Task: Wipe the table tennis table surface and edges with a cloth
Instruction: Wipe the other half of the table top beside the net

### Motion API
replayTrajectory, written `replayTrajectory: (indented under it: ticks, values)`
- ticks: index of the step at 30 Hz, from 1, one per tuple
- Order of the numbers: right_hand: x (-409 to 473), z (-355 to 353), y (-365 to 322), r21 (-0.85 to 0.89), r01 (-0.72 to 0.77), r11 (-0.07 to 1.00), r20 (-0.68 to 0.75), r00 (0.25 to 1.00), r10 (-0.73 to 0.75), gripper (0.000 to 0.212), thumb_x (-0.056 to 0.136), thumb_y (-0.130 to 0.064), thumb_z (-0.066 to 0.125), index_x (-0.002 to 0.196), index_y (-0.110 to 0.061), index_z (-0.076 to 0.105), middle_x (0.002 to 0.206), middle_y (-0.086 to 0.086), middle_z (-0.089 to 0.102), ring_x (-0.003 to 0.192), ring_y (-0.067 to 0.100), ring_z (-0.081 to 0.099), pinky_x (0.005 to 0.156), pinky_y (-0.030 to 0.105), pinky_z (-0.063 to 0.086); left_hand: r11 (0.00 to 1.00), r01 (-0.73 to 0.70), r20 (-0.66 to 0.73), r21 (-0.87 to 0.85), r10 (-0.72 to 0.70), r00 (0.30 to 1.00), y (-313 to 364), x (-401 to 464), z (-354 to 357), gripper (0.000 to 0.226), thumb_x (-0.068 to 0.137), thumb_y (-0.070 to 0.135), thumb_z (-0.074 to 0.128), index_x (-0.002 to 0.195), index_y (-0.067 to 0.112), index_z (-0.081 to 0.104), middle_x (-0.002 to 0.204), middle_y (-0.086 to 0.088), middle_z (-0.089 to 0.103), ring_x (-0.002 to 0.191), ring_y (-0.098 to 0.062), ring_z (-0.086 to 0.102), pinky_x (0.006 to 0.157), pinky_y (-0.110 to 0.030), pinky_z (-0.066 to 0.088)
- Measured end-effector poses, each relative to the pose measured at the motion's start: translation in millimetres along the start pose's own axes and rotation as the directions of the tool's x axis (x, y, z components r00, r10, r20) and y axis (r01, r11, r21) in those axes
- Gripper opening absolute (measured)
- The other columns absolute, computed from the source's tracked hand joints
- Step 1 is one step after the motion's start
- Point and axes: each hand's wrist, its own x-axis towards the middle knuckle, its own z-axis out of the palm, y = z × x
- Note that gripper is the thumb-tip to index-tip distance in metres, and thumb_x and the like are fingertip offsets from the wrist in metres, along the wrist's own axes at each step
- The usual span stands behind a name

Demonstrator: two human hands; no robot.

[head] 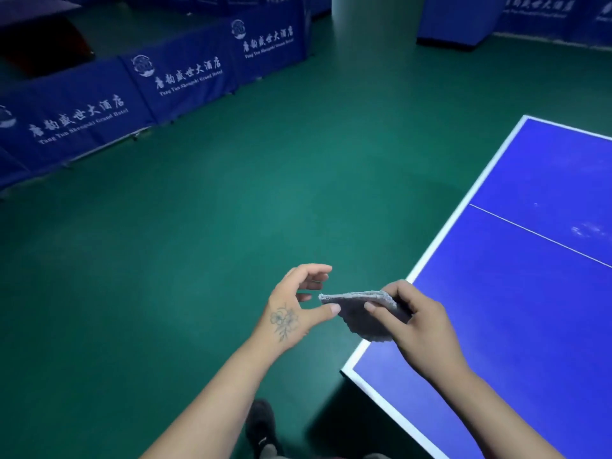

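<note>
Step in hand, as judged: cloth being folded/readied at the table corner, wiping not yet begun. A dark shoe point(261, 425) is seen at 6 o'clock on the green floor point(231, 210), nearest the camera. The folded grey cloth point(361, 313) is pinched by the right hand point(417, 326), fingers curled round its right end, thumb on the near face, fingertips over the top fold. The left hand point(294, 306) is held half open at 9 o'clock of the cloth, fingers loosely curved, nothing gripped; its thumb tip is touching or just short of the cloth's left corner, which of the two cannot be told. The cloth is held in the air, above the near-left corner of the table tennis table point(530, 293), apparently not yet laid on the surface. To be done well: the fold should be kept flat and thick so a broad pad is presented; the pad should be set down at the near corner and overlapping passes run parallel to the white edge band point(440, 240), with the cloth wrapped over the rim for the edges. Pale smudges point(586, 230) are seen at 2 o'clock of the hands, past the white centre line point(530, 231); extra pressure is probably needed there. Farthest, at 10 to 12 o'clock, blue barrier panels point(185, 77) are lined up, well apart from the table.
</note>
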Motion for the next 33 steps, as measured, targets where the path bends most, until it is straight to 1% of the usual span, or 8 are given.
replayTrajectory:
  ticks: [2,6,10,14,18,24,28,33]
  values:
    - [15.3,32.7,-12.2,0.012,-0.006,1.000,-0.017,1.000,0.006,0.014,0.094,-0.030,0.078,0.087,-0.027,0.066,0.074,-0.010,0.067,0.071,0.012,0.059,0.066,0.036,0.045,1.000,0.001,0.013,0.011,-0.001,1.000,-14.1,11.1,-34.6,0.059,0.074,0.027,0.090,0.127,0.038,0.068,0.128,0.011,0.071,0.117,-0.004,0.067,0.099,-0.023,0.052]
    - [43.2,103.0,-32.7,0.045,-0.032,0.998,-0.049,0.998,0.034,0.013,0.093,-0.030,0.078,0.089,-0.026,0.067,0.077,-0.008,0.069,0.076,0.018,0.063,0.071,0.042,0.052,1.000,0.014,0.031,0.011,-0.014,0.999,-45.3,32.4,-110.6,0.060,0.072,0.030,0.090,0.128,0.038,0.068,0.128,0.013,0.072,0.119,-0.004,0.067,0.098,-0.021,0.052]
    - [66.4,162.8,-55.9,0.111,-0.058,0.992,-0.106,0.992,0.070,0.016,0.094,-0.024,0.080,0.085,-0.022,0.066,0.077,-0.006,0.067,0.075,0.017,0.062,0.070,0.035,0.048,0.999,0.036,0.063,0.007,-0.036,0.997,-71.8,51.7,-178.2,0.062,0.071,0.033,0.090,0.128,0.039,0.068,0.126,0.015,0.072,0.119,-0.005,0.067,0.097,-0.020,0.052]
    - [79.5,193.7,-76.9,0.139,-0.088,0.986,-0.145,0.983,0.108,0.017,0.094,-0.023,0.080,0.085,-0.021,0.066,0.077,-0.006,0.067,0.073,0.014,0.061,0.069,0.030,0.047,0.995,0.081,0.086,-0.054,-0.076,0.993,-87.4,74.2,-220.0,0.063,0.068,0.035,0.091,0.128,0.035,0.069,0.123,0.014,0.074,0.115,-0.006,0.069,0.098,-0.027,0.055]
    - [95.4,200.5,-82.2,0.108,-0.118,0.987,-0.211,0.967,0.139,0.017,0.093,-0.024,0.080,0.084,-0.025,0.066,0.075,-0.008,0.066,0.072,0.012,0.061,0.065,0.023,0.045,0.993,0.066,0.155,-0.099,-0.051,0.987,-91.3,105.4,-232.7,0.066,0.067,0.045,0.089,0.129,0.033,0.070,0.126,0.013,0.074,0.121,-0.010,0.068,0.104,-0.032,0.055]
    - [152.1,195.5,-78.9,0.130,-0.132,0.983,-0.256,0.953,0.162,0.017,0.093,-0.022,0.080,0.084,-0.026,0.067,0.075,-0.008,0.068,0.071,0.010,0.061,0.065,0.021,0.047,0.995,0.055,0.255,-0.085,-0.032,0.966,-87.8,167.0,-227.1,0.060,0.075,0.036,0.090,0.131,0.032,0.069,0.129,0.015,0.073,0.127,-0.007,0.065,0.109,-0.035,0.052]
    - [206.1,191.2,-63.7,0.153,-0.145,0.978,-0.306,0.934,0.187,0.013,0.093,-0.023,0.081,0.088,-0.022,0.068,0.076,-0.005,0.068,0.074,0.020,0.063,0.069,0.034,0.048,0.999,0.036,0.321,-0.030,-0.024,0.947,-89.2,229.2,-220.0,0.062,0.077,0.041,0.089,0.135,0.036,0.067,0.137,0.018,0.069,0.135,-0.002,0.059,0.115,-0.037,0.048]
    - [288.2,178.5,-34.5,0.203,-0.170,0.964,-0.363,0.901,0.236,0.013,0.093,-0.027,0.080,0.089,-0.023,0.068,0.079,-0.004,0.070,0.075,0.019,0.064,0.074,0.047,0.054,0.998,0.033,0.394,0.052,-0.050,0.918,-81.7,325.8,-199.4,0.070,0.077,0.054,0.083,0.142,0.042,0.060,0.145,0.025,0.062,0.140,0.005,0.052,0.121,-0.038,0.043]
